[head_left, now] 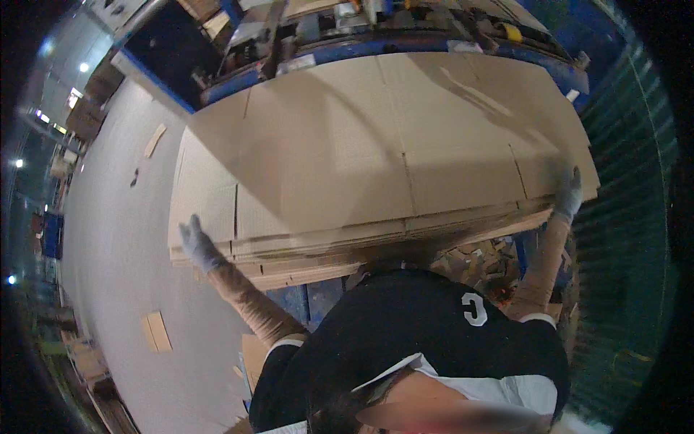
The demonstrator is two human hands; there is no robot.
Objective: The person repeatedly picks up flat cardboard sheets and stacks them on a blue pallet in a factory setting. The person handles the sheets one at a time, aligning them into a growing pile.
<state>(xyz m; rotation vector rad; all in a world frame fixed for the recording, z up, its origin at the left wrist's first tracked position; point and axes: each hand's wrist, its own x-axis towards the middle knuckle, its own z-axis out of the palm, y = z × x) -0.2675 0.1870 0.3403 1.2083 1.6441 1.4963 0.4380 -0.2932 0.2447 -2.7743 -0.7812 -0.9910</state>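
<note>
A stack of flat brown cardboard sheets [325,159] lies in front of me, with slits and crease lines across the top sheet. My left hand [200,246], in a grey glove, rests at the near left corner of the stack with its fingers apart. At the right end, my gloved right hand [569,197] lies against the sheets near their edge, its fingers stretched out and a little blurred. The undersides of both hands are hidden. Several layers show along the stack's near edge, slightly out of line.
Behind the stack stands a blue machine [390,45] with dark metal parts. Cardboard scraps [473,267] are heaped below the near right edge. Loose cardboard pieces [156,331] lie on the grey floor [116,253] at left. A dark green ribbed surface [629,239] runs along the right.
</note>
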